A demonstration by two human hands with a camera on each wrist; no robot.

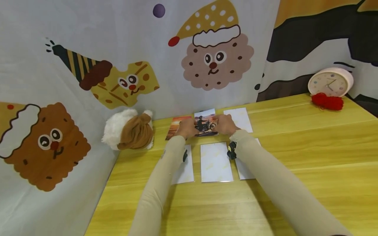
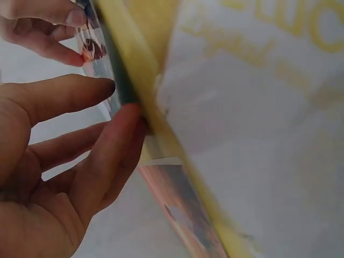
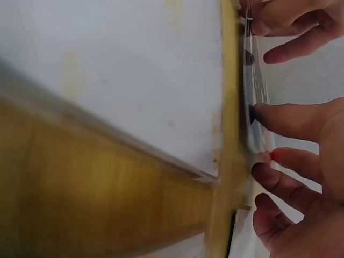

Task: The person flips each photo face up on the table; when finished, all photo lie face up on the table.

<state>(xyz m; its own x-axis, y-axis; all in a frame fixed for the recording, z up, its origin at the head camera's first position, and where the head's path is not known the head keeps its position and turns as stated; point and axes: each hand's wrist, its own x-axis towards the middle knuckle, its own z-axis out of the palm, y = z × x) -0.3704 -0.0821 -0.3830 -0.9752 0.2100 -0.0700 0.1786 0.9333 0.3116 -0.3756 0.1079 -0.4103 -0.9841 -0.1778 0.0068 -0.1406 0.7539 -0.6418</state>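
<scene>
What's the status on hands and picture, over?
Left hand and right hand pinch motorcycle picture at opposite sides. Image showing, between orange picture and white card. Nothing visibly in the way.

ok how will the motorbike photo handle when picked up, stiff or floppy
The motorbike photo seems fairly stiff, nearly flat between left hand and right hand. It's probably light, being thin edge-on in the wrist views, and perhaps slippery, given its sheen.

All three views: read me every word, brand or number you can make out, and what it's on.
"Digital": yellow, on the white card, left wrist view; the word after it is blurred.
Larger letters above it: cut off, no whole word.
Yellow marks on the white card, right wrist view: too blurred.
Clock dial: too small.
</scene>
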